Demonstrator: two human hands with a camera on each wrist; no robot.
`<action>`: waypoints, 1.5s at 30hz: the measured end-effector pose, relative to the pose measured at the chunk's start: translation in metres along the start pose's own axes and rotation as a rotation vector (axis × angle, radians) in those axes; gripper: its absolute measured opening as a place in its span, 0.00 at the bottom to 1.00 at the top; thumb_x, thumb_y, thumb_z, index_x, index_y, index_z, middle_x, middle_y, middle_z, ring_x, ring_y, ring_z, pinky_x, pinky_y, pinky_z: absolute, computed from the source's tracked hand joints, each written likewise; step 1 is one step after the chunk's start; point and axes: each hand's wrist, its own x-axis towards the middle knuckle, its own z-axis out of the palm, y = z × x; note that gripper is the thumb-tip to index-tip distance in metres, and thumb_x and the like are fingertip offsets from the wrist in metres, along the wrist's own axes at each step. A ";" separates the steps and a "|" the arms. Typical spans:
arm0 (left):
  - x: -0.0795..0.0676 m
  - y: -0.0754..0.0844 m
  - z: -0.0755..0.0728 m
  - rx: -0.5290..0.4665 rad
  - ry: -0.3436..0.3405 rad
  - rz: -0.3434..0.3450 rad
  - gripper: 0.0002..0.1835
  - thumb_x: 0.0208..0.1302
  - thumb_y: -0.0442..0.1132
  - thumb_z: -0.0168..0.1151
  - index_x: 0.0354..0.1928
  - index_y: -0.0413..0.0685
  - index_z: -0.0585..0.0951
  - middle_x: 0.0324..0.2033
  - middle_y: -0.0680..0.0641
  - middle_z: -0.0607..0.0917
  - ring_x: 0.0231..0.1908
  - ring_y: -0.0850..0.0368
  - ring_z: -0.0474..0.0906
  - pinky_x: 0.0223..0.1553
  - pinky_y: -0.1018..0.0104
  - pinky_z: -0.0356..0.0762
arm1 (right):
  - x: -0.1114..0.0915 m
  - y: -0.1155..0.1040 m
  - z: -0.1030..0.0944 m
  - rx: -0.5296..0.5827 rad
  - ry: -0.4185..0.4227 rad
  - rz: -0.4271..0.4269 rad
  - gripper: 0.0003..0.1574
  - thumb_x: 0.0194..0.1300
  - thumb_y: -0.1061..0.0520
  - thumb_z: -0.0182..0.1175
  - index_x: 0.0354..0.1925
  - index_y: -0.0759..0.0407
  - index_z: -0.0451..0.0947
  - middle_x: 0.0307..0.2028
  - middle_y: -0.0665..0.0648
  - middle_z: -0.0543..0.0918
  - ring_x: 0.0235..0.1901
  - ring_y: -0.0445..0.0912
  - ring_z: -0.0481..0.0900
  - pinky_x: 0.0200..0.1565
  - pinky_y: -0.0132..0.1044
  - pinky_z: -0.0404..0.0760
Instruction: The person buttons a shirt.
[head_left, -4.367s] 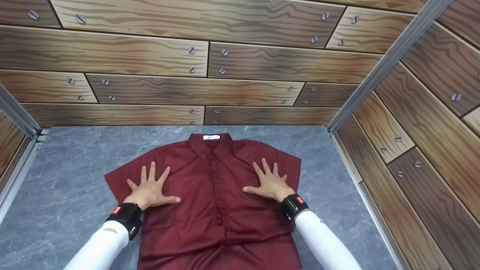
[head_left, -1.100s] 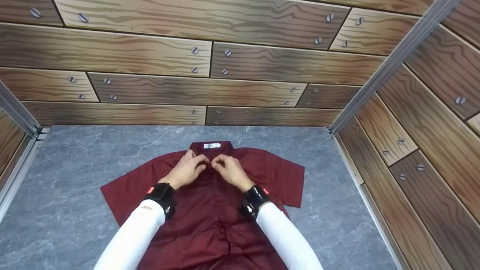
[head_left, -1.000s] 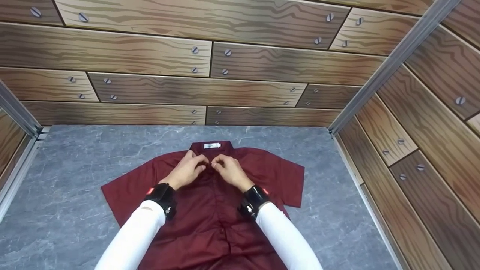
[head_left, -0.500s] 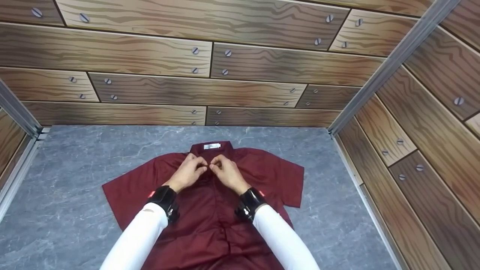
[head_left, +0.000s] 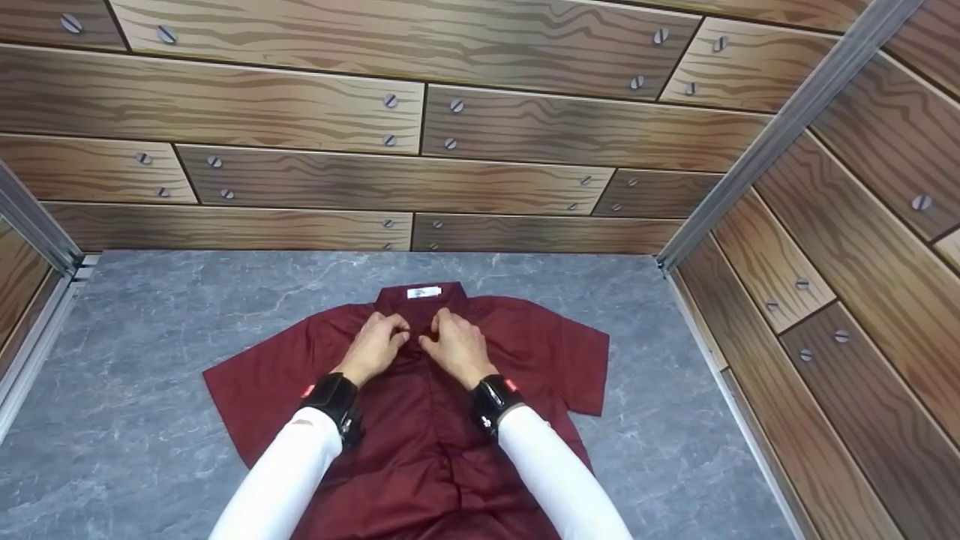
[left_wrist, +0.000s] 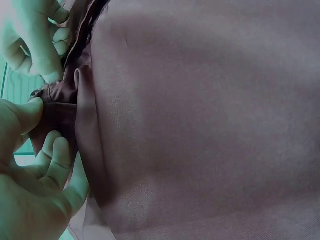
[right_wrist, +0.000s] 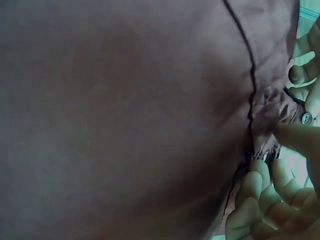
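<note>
Both hands meet at the top of the dark red short-sleeved button-up shirt (head_left: 420, 420), which lies flat, front up, on the grey marble-patterned tabletop (head_left: 150, 360) with its long axis running from the collar at the far end toward the person. The left hand (head_left: 373, 348) and right hand (head_left: 454, 346) each pinch the placket just below the collar (a small button (right_wrist: 306, 118) shows by the right fingers), equally near.
</note>
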 end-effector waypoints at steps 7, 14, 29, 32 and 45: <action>0.000 0.002 0.001 0.022 -0.012 -0.042 0.04 0.71 0.33 0.63 0.44 0.40 0.83 0.41 0.40 0.79 0.44 0.44 0.78 0.50 0.46 0.77 | 0.005 -0.003 -0.002 -0.063 -0.083 0.065 0.24 0.55 0.44 0.75 0.39 0.55 0.74 0.32 0.55 0.81 0.35 0.58 0.85 0.37 0.52 0.83; 0.002 0.003 0.002 0.029 -0.018 -0.076 0.06 0.72 0.35 0.62 0.46 0.40 0.83 0.43 0.40 0.80 0.46 0.42 0.79 0.51 0.45 0.77 | 0.003 -0.004 -0.007 -0.107 -0.074 -0.039 0.32 0.57 0.53 0.70 0.60 0.51 0.75 0.36 0.61 0.87 0.33 0.61 0.86 0.32 0.55 0.83; 0.004 0.003 0.008 0.030 -0.020 -0.099 0.08 0.73 0.36 0.62 0.48 0.39 0.83 0.45 0.39 0.81 0.49 0.41 0.79 0.53 0.45 0.77 | 0.000 0.005 -0.016 -0.143 -0.062 -0.098 0.11 0.68 0.46 0.64 0.44 0.49 0.86 0.36 0.53 0.81 0.36 0.53 0.84 0.35 0.50 0.82; 0.004 0.003 0.008 0.026 -0.018 -0.098 0.09 0.73 0.35 0.61 0.49 0.39 0.83 0.45 0.39 0.81 0.50 0.41 0.79 0.53 0.45 0.76 | -0.001 0.007 -0.015 -0.063 -0.075 -0.123 0.11 0.70 0.47 0.66 0.45 0.49 0.87 0.36 0.52 0.80 0.35 0.50 0.82 0.36 0.46 0.81; 0.004 0.004 0.014 -0.084 0.060 0.066 0.07 0.69 0.28 0.62 0.47 0.39 0.81 0.37 0.40 0.81 0.41 0.43 0.79 0.46 0.47 0.76 | -0.002 0.009 -0.009 0.025 -0.137 -0.137 0.16 0.70 0.45 0.67 0.51 0.50 0.87 0.38 0.51 0.81 0.35 0.45 0.79 0.36 0.43 0.78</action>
